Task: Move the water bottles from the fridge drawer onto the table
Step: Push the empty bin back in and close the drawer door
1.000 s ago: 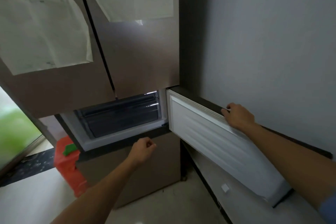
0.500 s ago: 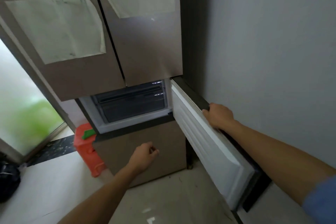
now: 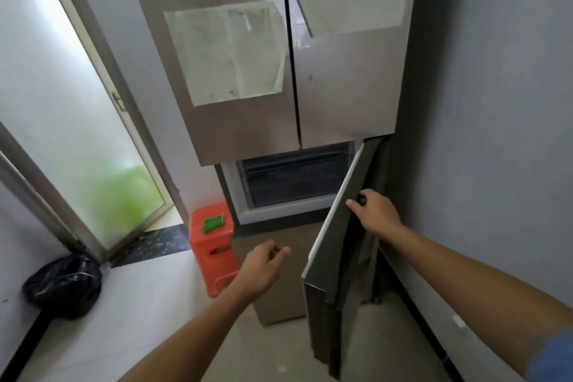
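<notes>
**Lower fridge door held open, drawer front exposed**

The right hand (image 3: 375,214) grips the upper edge of the lower fridge door (image 3: 338,257). The door stands open, angled out toward the near right and close to the grey wall (image 3: 496,102). The left hand (image 3: 263,270) hovers with fingers loosely curled, holding nothing, in front of the closed bottom panel (image 3: 285,304). Pale floor (image 3: 124,319) stretches to the near left. An orange stool (image 3: 214,254) stands against the fridge's left side, and a black bag (image 3: 62,285) sits near the glass door (image 3: 77,133). The dark fridge drawer (image 3: 294,180) sits inside the opened compartment. What it holds cannot be made out.
</notes>
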A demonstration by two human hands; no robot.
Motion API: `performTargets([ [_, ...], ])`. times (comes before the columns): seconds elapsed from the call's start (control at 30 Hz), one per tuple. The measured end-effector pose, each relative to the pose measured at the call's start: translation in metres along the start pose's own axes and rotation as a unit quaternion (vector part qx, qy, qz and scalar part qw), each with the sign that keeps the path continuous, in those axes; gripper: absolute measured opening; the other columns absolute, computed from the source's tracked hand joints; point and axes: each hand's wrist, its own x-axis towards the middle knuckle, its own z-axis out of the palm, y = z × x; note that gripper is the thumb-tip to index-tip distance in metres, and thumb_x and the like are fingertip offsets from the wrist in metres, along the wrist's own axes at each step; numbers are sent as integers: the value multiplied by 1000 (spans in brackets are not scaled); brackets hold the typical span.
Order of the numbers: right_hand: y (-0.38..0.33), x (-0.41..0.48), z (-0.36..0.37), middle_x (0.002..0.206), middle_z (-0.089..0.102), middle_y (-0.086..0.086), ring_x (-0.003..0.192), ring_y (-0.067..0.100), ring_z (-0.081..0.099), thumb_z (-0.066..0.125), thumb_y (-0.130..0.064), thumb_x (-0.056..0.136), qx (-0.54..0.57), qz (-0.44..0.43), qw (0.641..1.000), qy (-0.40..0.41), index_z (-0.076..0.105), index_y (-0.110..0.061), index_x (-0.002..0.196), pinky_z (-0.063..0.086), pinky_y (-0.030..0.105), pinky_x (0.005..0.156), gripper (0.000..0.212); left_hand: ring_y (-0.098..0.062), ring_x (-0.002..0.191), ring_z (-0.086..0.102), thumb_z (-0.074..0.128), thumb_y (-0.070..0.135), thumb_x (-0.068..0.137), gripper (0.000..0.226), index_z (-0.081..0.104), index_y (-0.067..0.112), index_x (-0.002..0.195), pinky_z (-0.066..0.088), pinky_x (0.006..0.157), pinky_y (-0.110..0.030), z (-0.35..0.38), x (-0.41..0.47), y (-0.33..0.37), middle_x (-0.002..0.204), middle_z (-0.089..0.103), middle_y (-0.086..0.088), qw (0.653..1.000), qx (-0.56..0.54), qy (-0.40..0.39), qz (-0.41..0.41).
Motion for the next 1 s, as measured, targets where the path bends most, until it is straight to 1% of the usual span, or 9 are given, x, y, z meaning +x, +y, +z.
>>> performTargets([
  [0.1, -26, -7, 28, 128, 58, 9, 114, 26, 56, 55, -32, 95, 18, -40, 999, -5, 54, -10, 130, 44, 34, 93, 41, -23, 76, 65, 46, 48, 95, 35, 60, 16, 90, 55, 72, -47, -22, 2, -25, 81, 67, -6, 1000, -17, 11, 10],
  [0.23, -54, -10, 66, 129, 53, 9, 118, 24, 51, 56, -26, 94, -35, -100, 994, -7, 57, -10, 127, 39, 32, 98, 36, -19, 89, 64, 43, 57, 93, 35, 57, 27, 105, 54, 82, -48, -49, 19, -56, 94, 65, 3, 996, -75, 51, -20],
  [0.37, -65, 9, 93, 124, 53, 8, 114, 25, 53, 57, -31, 94, -68, -89, 993, -44, 56, -13, 126, 44, 36, 95, 37, -18, 102, 63, 48, 68, 81, 46, 51, 37, 114, 51, 94, -50, -73, 54, -85, 111, 64, 5, 984, -139, 105, -42],
  [0.47, -70, 38, 110, 118, 62, 10, 107, 26, 59, 60, -33, 91, -65, -79, 992, -75, 60, -11, 123, 48, 36, 91, 38, -21, 114, 59, 50, 56, 89, 49, 41, 34, 132, 49, 97, -51, -83, 83, -98, 128, 58, 3, 981, -148, 118, -51],
  [0.6, -82, 82, 134, 111, 67, 11, 104, 28, 62, 63, -33, 90, -51, -81, 991, -99, 63, -11, 118, 50, 36, 89, 36, -21, 108, 59, 44, 39, 98, 32, 43, 23, 126, 53, 86, -34, -94, 121, -98, 116, 57, 3, 975, -136, 157, -73],
  [0.7, -87, 115, 152, 101, 69, 8, 97, 28, 64, 63, -39, 88, -40, -90, 990, -102, 66, -19, 106, 53, 40, 84, 27, -20, 103, 59, 44, 35, 99, 26, 43, 23, 122, 46, 75, -20, -103, 148, -97, 113, 56, 1, 973, -109, 190, -76],
  [0.8, -90, 143, 169, 89, 69, 4, 87, 27, 65, 59, -45, 87, -50, -114, 988, -89, 65, -24, 92, 54, 40, 75, 22, -24, 109, 58, 48, 35, 98, 26, 41, 24, 120, 50, 85, -30, -114, 176, -100, 116, 56, 0, 969, -100, 206, -88],
  [0.9, -95, 156, 171, 88, 70, 2, 85, 26, 65, 56, -46, 89, -81, -143, 985, -57, 65, -25, 91, 52, 37, 70, 23, -24, 115, 55, 59, 39, 91, 45, 36, 28, 127, 48, 96, -40, -120, 199, -102, 129, 53, -3, 969, -80, 217, -89],
  [1.0, -98, 166, 173, 92, 69, -4, 89, 21, 65, 55, -44, 91, -101, -161, 980, -54, 64, -27, 96, 49, 33, 70, 20, -27, 124, 50, 69, 47, 81, 81, 23, 25, 143, 45, 100, -44, -126, 221, -105, 140, 46, -5, 963, -52, 243, -102],
])
